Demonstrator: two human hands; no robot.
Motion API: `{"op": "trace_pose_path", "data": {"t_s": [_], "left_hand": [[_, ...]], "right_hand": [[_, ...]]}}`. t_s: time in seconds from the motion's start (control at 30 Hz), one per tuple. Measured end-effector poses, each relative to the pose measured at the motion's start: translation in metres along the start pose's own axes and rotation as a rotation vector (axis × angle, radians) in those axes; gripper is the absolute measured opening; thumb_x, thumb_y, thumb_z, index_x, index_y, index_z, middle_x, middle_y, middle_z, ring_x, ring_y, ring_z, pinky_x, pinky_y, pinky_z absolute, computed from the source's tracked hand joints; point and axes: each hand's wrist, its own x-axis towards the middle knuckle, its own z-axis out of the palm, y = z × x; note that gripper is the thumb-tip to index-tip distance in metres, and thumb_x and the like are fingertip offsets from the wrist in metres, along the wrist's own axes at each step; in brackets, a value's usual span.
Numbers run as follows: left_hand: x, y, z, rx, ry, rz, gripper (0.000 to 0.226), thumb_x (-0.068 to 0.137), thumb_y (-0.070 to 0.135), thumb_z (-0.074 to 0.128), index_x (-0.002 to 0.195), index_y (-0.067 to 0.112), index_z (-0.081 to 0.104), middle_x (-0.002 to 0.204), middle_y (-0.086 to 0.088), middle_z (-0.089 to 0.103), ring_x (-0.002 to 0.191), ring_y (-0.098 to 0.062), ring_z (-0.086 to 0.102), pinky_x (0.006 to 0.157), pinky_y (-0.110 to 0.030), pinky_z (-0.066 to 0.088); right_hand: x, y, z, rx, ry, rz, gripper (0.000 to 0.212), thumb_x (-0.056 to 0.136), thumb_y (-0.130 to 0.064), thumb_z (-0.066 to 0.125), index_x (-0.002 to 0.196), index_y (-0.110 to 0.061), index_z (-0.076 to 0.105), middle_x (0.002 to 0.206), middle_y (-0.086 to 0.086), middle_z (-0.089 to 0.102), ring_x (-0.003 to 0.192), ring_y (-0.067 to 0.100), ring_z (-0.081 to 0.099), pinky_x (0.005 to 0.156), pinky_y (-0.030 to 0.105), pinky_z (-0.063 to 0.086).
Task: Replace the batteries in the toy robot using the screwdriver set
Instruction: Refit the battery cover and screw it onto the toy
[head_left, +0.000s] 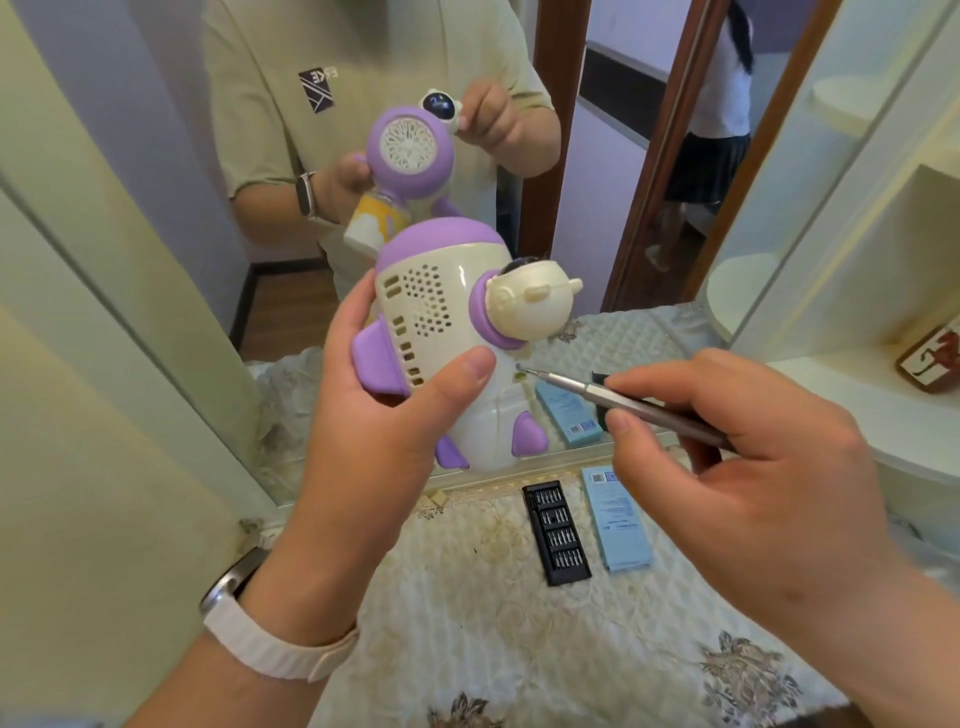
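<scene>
A cream and purple toy robot (447, 332) is held up in front of a mirror, its perforated back facing me. My left hand (379, 395) grips its body, thumb across the cream shell. My right hand (748, 457) pinches a slim grey screwdriver (618, 397) like a pen. Its tip touches a small hole on the toy's lower side, just under the round cream head. Below, a black tray of screwdriver bits (556, 532) lies open on the table.
A light blue box (615, 519) lies right of the bit tray on a cream floral tablecloth (519, 649). The mirror (597, 182) reflects me, the toy and another person in a doorway. White shelves (857, 364) stand at the right with a small brown jar (932, 358).
</scene>
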Motion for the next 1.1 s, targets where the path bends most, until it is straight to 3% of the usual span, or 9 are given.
{"op": "trace_pose_path", "data": {"t_s": [0.37,0.73,0.93,1.03,1.1], "left_hand": [[-0.008,0.004,0.003,0.017,0.015,-0.015,0.085,0.066,0.031,0.082,0.143,0.028,0.045,0.121,0.001,0.069,0.106,-0.017,0.07,0.076,-0.026,0.059],[-0.013,0.005,0.005,0.118,0.022,-0.024,0.079,0.07,0.027,0.087,0.138,0.035,0.047,0.113,0.008,0.071,0.103,-0.015,0.071,0.074,-0.027,0.059],[-0.014,0.007,0.006,0.186,0.028,0.0,0.088,0.069,0.028,0.086,0.145,0.033,0.041,0.114,0.01,0.07,0.103,-0.012,0.07,0.073,-0.028,0.06],[-0.012,0.009,0.006,0.206,0.034,0.012,0.085,0.071,0.028,0.085,0.144,0.034,0.042,0.115,0.01,0.069,0.104,-0.012,0.07,0.072,-0.026,0.059],[-0.01,0.011,0.006,0.218,0.036,0.017,0.087,0.07,0.03,0.084,0.145,0.034,0.041,0.117,0.009,0.068,0.104,-0.012,0.069,0.072,-0.025,0.059]], "right_hand": [[-0.007,0.001,0.001,-0.005,0.005,0.017,0.009,0.081,-0.016,0.066,0.087,-0.018,0.072,0.064,-0.005,0.056,0.058,0.009,0.045,0.055,0.015,0.034],[-0.011,0.005,0.002,-0.035,-0.017,0.016,0.012,0.079,-0.015,0.068,0.089,-0.018,0.073,0.066,-0.01,0.054,0.061,-0.002,0.044,0.06,0.009,0.032],[-0.003,0.01,-0.002,-0.026,-0.105,0.034,0.013,0.079,-0.018,0.068,0.089,-0.022,0.074,0.068,-0.018,0.051,0.063,-0.004,0.046,0.059,0.006,0.033],[0.004,0.014,-0.007,-0.042,-0.152,0.032,0.017,0.083,-0.025,0.065,0.097,-0.026,0.075,0.072,-0.012,0.058,0.068,0.006,0.053,0.058,0.013,0.039],[0.01,0.016,-0.009,-0.113,-0.175,0.014,0.021,0.087,-0.029,0.06,0.102,-0.026,0.075,0.073,-0.009,0.059,0.066,0.01,0.054,0.054,0.028,0.046]]}}
